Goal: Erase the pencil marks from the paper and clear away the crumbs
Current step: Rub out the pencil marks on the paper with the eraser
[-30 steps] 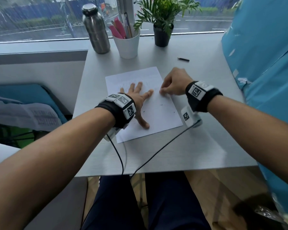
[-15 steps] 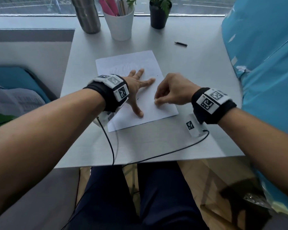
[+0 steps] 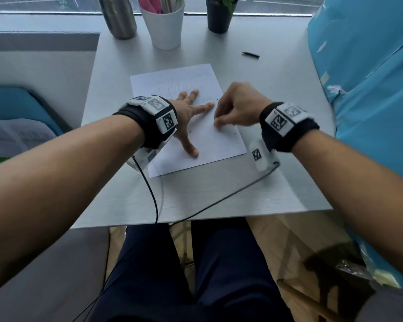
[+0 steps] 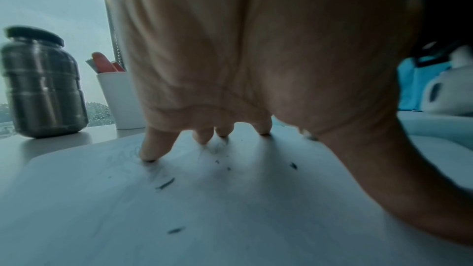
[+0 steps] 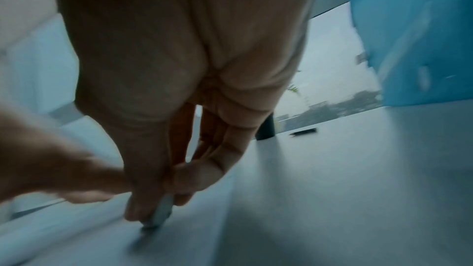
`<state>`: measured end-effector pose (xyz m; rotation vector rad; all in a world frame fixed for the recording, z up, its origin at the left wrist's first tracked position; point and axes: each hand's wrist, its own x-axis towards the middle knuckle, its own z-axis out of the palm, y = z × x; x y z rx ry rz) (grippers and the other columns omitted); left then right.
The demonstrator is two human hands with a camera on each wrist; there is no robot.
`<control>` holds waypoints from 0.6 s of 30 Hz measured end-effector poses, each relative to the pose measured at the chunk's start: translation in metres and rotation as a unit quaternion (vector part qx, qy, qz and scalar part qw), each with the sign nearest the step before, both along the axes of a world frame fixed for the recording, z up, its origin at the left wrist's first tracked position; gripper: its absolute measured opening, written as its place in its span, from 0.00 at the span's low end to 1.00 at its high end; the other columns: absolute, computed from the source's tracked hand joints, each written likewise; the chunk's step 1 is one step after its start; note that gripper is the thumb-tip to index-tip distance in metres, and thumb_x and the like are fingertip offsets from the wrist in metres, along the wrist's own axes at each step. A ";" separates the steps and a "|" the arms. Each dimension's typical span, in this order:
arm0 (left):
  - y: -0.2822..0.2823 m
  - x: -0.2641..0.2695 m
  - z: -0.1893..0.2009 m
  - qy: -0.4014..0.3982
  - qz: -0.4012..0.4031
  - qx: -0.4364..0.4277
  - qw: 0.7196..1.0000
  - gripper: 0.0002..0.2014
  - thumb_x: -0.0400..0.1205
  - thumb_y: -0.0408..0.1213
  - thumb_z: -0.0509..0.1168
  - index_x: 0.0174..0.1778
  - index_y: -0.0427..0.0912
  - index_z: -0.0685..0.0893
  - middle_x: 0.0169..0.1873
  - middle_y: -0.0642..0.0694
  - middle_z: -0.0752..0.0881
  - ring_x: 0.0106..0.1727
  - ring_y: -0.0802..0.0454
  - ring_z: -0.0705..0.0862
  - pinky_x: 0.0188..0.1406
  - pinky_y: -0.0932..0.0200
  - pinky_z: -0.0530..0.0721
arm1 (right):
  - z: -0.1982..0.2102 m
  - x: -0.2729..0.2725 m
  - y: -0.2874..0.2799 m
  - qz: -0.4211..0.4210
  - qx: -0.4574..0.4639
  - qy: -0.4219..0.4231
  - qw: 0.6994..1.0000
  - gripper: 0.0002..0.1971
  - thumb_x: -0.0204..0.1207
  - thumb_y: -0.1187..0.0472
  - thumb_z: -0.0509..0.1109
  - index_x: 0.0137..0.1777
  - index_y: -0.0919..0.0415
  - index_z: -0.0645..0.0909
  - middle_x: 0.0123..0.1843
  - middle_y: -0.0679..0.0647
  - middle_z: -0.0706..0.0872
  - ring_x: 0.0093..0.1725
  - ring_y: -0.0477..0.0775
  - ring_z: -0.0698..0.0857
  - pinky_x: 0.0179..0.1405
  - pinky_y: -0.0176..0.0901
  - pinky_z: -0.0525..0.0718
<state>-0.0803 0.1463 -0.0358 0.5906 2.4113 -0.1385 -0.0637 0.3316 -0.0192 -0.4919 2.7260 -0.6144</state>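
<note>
A white sheet of paper point(image 3: 209, 145) lies on the grey table point(image 3: 219, 196), with faint pencil marks point(image 3: 172, 89) near its far end. Dark eraser crumbs point(image 4: 165, 183) are scattered over the paper point(image 4: 102, 219). My left hand point(image 3: 189, 119) lies flat with spread fingers point(image 4: 151, 149) pressing the sheet. My right hand point(image 3: 219, 123) pinches a small pale eraser point(image 5: 161, 215) between thumb and fingers, its tip on the paper's right part. The eraser is mostly hidden by the fingers in the head view.
At the table's far edge stand a steel bottle point(image 3: 120, 17), a white cup of pens point(image 3: 164, 26) and a black plant pot point(image 3: 219, 17). A short black pencil point(image 3: 250, 54) lies far right. Blue plastic sheeting point(image 3: 370, 77) borders the right side. Cables point(image 3: 219, 201) trail over the near edge.
My right hand has moved with the eraser from the sheet's right edge down toward me and inward over the paper. The left hand has kept pressing the sheet. The head view has tilted down.
</note>
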 end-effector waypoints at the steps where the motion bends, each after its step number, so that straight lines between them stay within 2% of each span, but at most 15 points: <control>1: 0.000 0.000 0.000 -0.001 0.001 0.001 1.000 0.72 0.53 0.67 0.81 0.80 0.71 0.32 0.83 0.49 0.27 0.85 0.43 0.32 0.79 0.29 0.48 | -0.001 -0.004 0.003 -0.028 -0.014 0.020 0.999 0.05 0.65 0.57 0.81 0.40 0.53 0.92 0.32 0.48 0.89 0.26 0.33 0.81 0.36 0.33 0.81; 3: 0.000 0.000 0.001 -0.004 0.002 -0.001 1.000 0.72 0.53 0.67 0.81 0.80 0.71 0.32 0.83 0.50 0.27 0.85 0.43 0.32 0.79 0.28 0.48 | -0.004 0.005 0.001 -0.024 -0.016 0.013 1.000 0.05 0.64 0.58 0.82 0.40 0.53 0.92 0.33 0.48 0.90 0.28 0.35 0.82 0.38 0.33 0.84; 5: -0.001 0.000 0.001 -0.007 0.004 0.000 1.000 0.72 0.54 0.66 0.82 0.80 0.72 0.32 0.82 0.51 0.26 0.84 0.45 0.31 0.79 0.28 0.48 | -0.003 0.024 -0.003 0.042 0.007 -0.037 0.998 0.04 0.65 0.58 0.82 0.39 0.53 0.92 0.32 0.46 0.90 0.27 0.35 0.83 0.35 0.29 0.83; 7: -0.001 0.001 0.001 -0.006 0.003 0.002 1.000 0.72 0.54 0.66 0.82 0.80 0.71 0.32 0.82 0.51 0.26 0.84 0.45 0.30 0.79 0.29 0.48 | 0.001 0.026 -0.004 0.081 0.029 -0.081 0.993 0.03 0.65 0.58 0.82 0.38 0.52 0.91 0.31 0.45 0.89 0.25 0.36 0.82 0.31 0.30 0.82; 9: -0.001 0.002 0.001 -0.005 -0.003 0.003 1.000 0.72 0.54 0.66 0.82 0.81 0.71 0.32 0.83 0.50 0.26 0.84 0.45 0.31 0.79 0.29 0.48 | 0.002 0.007 -0.002 0.045 0.016 -0.039 0.998 0.03 0.65 0.58 0.82 0.39 0.52 0.92 0.30 0.47 0.89 0.24 0.36 0.82 0.31 0.33 0.81; 11: -0.001 0.001 0.001 -0.005 -0.001 0.010 1.000 0.71 0.54 0.66 0.82 0.81 0.71 0.33 0.83 0.50 0.27 0.85 0.44 0.31 0.79 0.29 0.48 | 0.001 -0.007 0.000 -0.012 -0.005 0.022 1.000 0.05 0.65 0.58 0.81 0.41 0.53 0.92 0.32 0.49 0.90 0.29 0.37 0.84 0.33 0.31 0.79; 13: -0.002 0.000 0.001 -0.006 -0.002 0.009 1.000 0.71 0.55 0.65 0.82 0.81 0.71 0.33 0.83 0.50 0.27 0.84 0.45 0.31 0.79 0.29 0.48 | -0.003 -0.003 -0.001 -0.016 -0.011 0.029 0.999 0.05 0.65 0.59 0.81 0.40 0.54 0.92 0.33 0.51 0.91 0.29 0.39 0.84 0.34 0.32 0.82; 16: -0.004 0.000 0.000 -0.010 -0.005 0.010 1.000 0.72 0.54 0.65 0.82 0.80 0.71 0.33 0.82 0.52 0.26 0.84 0.46 0.30 0.79 0.29 0.48 | 0.003 0.018 -0.002 0.074 0.051 -0.063 0.994 0.03 0.64 0.59 0.82 0.38 0.53 0.92 0.31 0.48 0.90 0.27 0.38 0.83 0.34 0.33 0.85; 18: -0.004 0.001 -0.001 -0.010 -0.011 0.012 1.000 0.72 0.54 0.65 0.82 0.81 0.71 0.33 0.82 0.51 0.26 0.84 0.46 0.30 0.79 0.29 0.47 | 0.009 0.013 -0.004 0.098 0.079 -0.065 0.990 0.03 0.64 0.58 0.82 0.38 0.53 0.92 0.30 0.47 0.89 0.29 0.41 0.84 0.36 0.35 0.85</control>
